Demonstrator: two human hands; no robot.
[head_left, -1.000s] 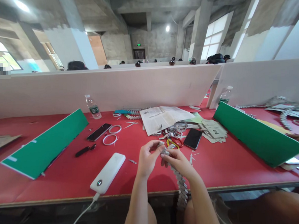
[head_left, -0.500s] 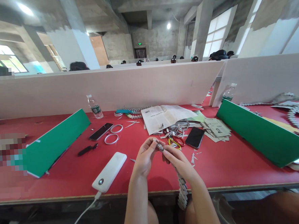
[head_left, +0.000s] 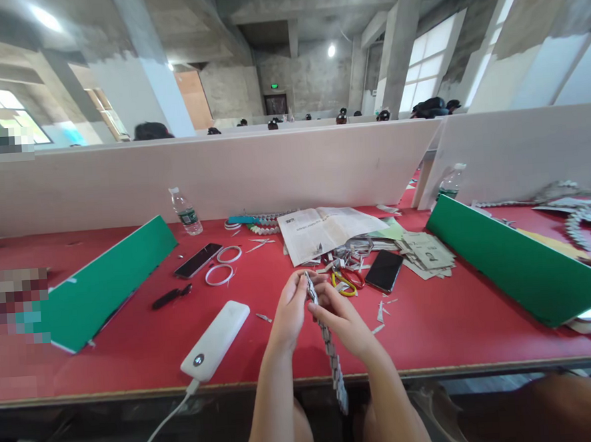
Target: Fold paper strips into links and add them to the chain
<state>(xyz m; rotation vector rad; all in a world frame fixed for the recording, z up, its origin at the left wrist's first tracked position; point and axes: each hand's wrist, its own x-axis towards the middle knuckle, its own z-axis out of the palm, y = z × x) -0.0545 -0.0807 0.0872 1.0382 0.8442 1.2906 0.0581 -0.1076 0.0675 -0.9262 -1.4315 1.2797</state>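
Observation:
A grey-and-white folded paper chain [head_left: 332, 357] with zigzag edges hangs from my hands past the table's front edge. My left hand [head_left: 290, 311] pinches its upper end between thumb and fingers. Just below that, my right hand [head_left: 345, 314] is closed around the chain, thumb on the near side and fingers curled behind. The inner fingertips of both hands are partly hidden. Beyond my hands lie yellow-and-red-handled scissors [head_left: 345, 283], and folded paper strips [head_left: 353, 251] are piled behind them.
A white power bank [head_left: 217, 340] with a cable lies left. Two phones [head_left: 198, 260] [head_left: 384, 271], white tape rings [head_left: 219, 274], a black-handled tool [head_left: 170, 296], a newspaper [head_left: 321, 233] and a water bottle [head_left: 187, 213] are on the red table [head_left: 148, 360]. Green dividers [head_left: 112, 282] [head_left: 515, 261] flank it.
The chain's hanging part has swung left, away from my right forearm, and now hangs between my arms. My right hand has shifted left and turned, and the chain's upper end now points upward.

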